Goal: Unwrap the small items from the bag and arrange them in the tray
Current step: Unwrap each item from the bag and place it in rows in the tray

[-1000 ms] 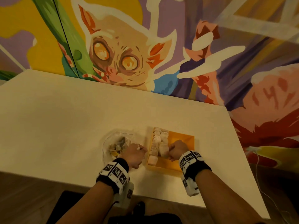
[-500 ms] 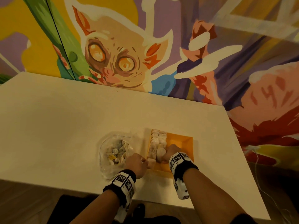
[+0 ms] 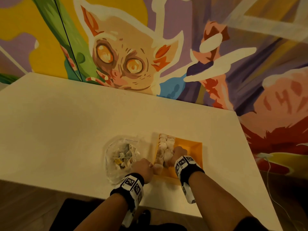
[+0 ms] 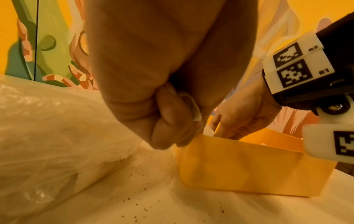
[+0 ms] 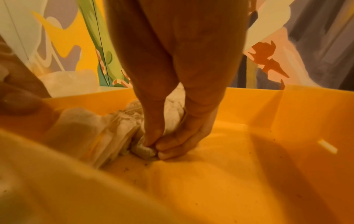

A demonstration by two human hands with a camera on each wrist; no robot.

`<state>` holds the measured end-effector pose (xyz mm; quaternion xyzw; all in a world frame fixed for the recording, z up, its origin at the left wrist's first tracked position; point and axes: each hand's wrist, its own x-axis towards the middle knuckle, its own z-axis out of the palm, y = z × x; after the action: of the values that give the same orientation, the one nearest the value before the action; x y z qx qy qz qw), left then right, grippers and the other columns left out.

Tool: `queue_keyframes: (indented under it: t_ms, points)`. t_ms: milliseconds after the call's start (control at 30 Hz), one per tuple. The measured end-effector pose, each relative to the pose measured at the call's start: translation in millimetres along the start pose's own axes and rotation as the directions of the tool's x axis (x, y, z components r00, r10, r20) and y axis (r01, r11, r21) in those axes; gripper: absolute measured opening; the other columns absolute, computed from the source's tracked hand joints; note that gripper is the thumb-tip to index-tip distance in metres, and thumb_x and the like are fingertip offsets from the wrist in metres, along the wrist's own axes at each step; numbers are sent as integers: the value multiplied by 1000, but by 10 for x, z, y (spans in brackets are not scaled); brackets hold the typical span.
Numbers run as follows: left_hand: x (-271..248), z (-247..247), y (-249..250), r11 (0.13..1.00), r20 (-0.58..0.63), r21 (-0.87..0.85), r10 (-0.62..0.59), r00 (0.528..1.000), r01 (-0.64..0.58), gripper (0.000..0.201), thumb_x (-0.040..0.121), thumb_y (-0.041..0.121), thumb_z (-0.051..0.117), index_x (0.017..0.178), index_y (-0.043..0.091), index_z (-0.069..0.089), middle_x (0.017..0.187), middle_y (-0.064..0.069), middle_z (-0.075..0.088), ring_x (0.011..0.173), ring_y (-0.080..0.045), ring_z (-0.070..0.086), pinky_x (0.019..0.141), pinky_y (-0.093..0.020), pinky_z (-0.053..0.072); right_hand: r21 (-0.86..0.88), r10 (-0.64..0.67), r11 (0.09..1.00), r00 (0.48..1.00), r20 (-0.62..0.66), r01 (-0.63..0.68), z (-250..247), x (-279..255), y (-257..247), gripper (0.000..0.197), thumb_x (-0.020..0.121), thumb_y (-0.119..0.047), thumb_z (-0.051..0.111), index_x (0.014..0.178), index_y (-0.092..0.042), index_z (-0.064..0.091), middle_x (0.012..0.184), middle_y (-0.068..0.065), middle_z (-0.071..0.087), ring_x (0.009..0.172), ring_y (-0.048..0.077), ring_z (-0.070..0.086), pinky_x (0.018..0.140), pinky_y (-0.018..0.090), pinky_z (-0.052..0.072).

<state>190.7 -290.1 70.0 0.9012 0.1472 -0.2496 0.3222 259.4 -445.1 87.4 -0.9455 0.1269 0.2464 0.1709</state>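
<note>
An orange tray (image 3: pixel 191 145) sits on the white table, with several small white unwrapped items (image 3: pixel 164 150) lined along its left side. My right hand (image 5: pixel 155 147) is down inside the tray (image 5: pixel 268 151) and pinches one small white item (image 5: pixel 143 150) against the floor, right beside the row (image 5: pixel 91 136). My left hand (image 4: pixel 178 121) hovers by the tray's near left corner (image 4: pixel 239 166), fingers curled round a thin white paper scrap (image 4: pixel 193 109). The clear plastic bag (image 3: pixel 120 155) of wrapped items lies just left of the tray.
The tray's right half (image 3: pixel 193 152) holds nothing. Dark crumbs (image 4: pixel 145 175) dot the table between bag and tray. A painted wall (image 3: pixel 150 55) stands behind the table. The table's front edge (image 3: pixel 83 190) runs just under my wrists. A white cable (image 3: pixel 268 172) hangs at the right.
My right hand has sunk lower into the tray beside the row. My left hand drew slightly back toward the front edge, uncovering more of the bag.
</note>
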Motion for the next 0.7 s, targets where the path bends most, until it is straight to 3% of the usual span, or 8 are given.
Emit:
queue_keyframes:
  t_ms: [67,200,333,433,533,633,700]
  points:
    - [24,11,-1,1000,-2,4,-10,1000,10,27,92,31,51,105,12,65,107,-10,68,100,-28,64,83,-35,53,-9,-1,1000,1000,-20,1,23,-13,-17,57,82,-31,72,128,-12,46,127,12,53,110,29,57,80,32,50]
    - [19,25,-1,1000,-9,-6,-8,1000,8,27,91,31,52,105,12,66,108,-11,67,100,-28,63,81,-34,53,-18,-11,1000,1000,-19,10,18,-7,-26,51,90,-29,65,133,-10,45,134,12,51,120,29,53,93,33,48]
    - [-17,48,9,1000,-36,-17,10,999,-10,30,94,29,51,119,16,62,122,-9,62,113,-28,58,93,-33,49,45,-8,999,1000,30,7,-20,-21,-2,53,77,-29,76,121,-11,54,124,13,57,107,31,60,80,33,53]
    - [-51,65,6,996,-78,-78,30,996,-36,30,97,30,52,123,16,58,127,-10,59,115,-25,57,87,-26,43,74,-18,997,1000,7,17,-13,-19,61,51,77,-27,77,120,-11,53,123,12,58,108,29,58,77,30,49]
    - [-85,82,9,990,-97,-127,43,994,-56,29,97,29,52,121,14,58,128,-8,58,114,-23,57,80,-20,37,101,-26,995,999,-19,28,-6,-49,107,53,80,-26,76,124,-12,49,125,12,56,110,29,57,78,30,47]
    - [-113,57,19,992,-94,-112,54,994,-64,28,97,30,53,118,13,61,128,-7,59,114,-24,57,84,-23,39,25,-32,999,999,23,31,23,-79,92,73,72,-35,82,130,-14,44,128,11,55,116,30,55,83,32,46]
    - [-119,32,32,993,-90,-103,56,994,-65,27,97,29,53,117,12,62,129,-8,58,116,-25,56,89,-26,41,-22,-50,999,999,7,50,44,-69,75,69,76,-35,79,132,-13,44,130,11,55,119,29,55,90,32,46]
